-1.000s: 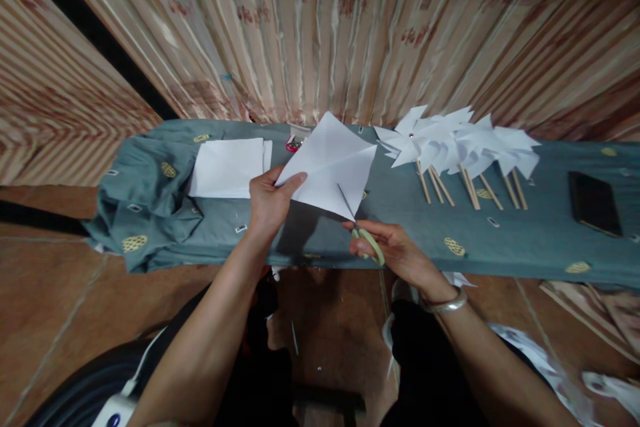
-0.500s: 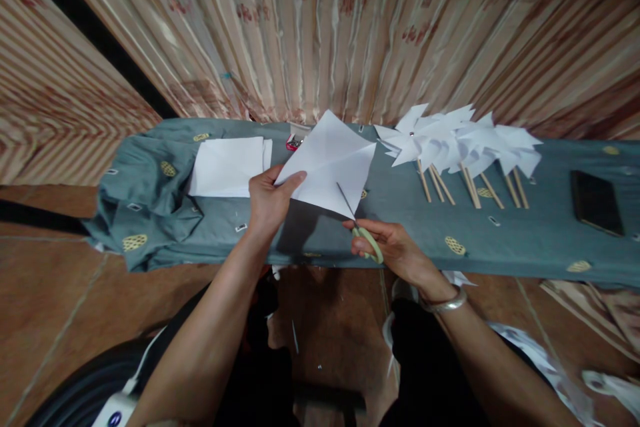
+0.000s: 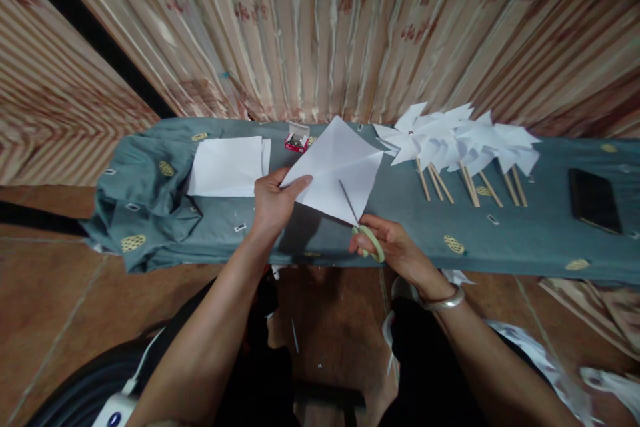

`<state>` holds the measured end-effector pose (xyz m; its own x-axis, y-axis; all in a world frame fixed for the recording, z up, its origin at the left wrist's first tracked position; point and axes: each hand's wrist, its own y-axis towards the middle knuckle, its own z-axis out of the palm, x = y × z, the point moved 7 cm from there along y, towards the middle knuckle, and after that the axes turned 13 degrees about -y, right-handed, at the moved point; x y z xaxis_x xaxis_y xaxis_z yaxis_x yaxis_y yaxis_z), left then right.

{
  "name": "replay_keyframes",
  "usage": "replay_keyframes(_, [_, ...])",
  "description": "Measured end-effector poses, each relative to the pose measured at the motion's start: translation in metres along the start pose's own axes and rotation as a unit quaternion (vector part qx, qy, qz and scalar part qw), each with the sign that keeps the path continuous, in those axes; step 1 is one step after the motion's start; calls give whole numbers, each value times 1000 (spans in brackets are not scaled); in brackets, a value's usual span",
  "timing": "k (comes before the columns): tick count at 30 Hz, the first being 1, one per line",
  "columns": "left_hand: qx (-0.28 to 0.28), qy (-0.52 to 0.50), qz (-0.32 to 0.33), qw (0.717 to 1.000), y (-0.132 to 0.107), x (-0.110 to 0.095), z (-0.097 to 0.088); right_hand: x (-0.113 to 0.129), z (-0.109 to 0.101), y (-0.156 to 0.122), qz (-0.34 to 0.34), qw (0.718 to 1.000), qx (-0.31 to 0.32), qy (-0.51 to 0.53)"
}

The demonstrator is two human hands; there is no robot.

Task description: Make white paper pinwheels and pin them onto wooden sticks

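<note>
My left hand (image 3: 273, 203) pinches the white paper square (image 3: 336, 170) by its left corner. My right hand (image 3: 387, 247) grips green-handled scissors (image 3: 361, 225), blades lying across the sheet.

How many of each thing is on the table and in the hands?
Paper square, in left hand: 1
Scissors, in right hand: 1
Paper stack: 1
Red box: 1
Black phone: 1
Pinwheel bunch, too overlapped to count singly: 1
Total: 6
</note>
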<state>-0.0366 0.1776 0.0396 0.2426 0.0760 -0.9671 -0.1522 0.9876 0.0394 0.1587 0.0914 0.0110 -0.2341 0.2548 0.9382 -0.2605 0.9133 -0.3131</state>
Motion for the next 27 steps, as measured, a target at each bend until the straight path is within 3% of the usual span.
replay_keyframes(15, [6, -13, -7, 1000, 0, 5, 0, -14, -2, 5, 0, 1000, -3, 18])
replay_keyframes(27, [10, -12, -7, 1000, -1, 5, 0, -12, -3, 5, 11, 1000, -14, 21])
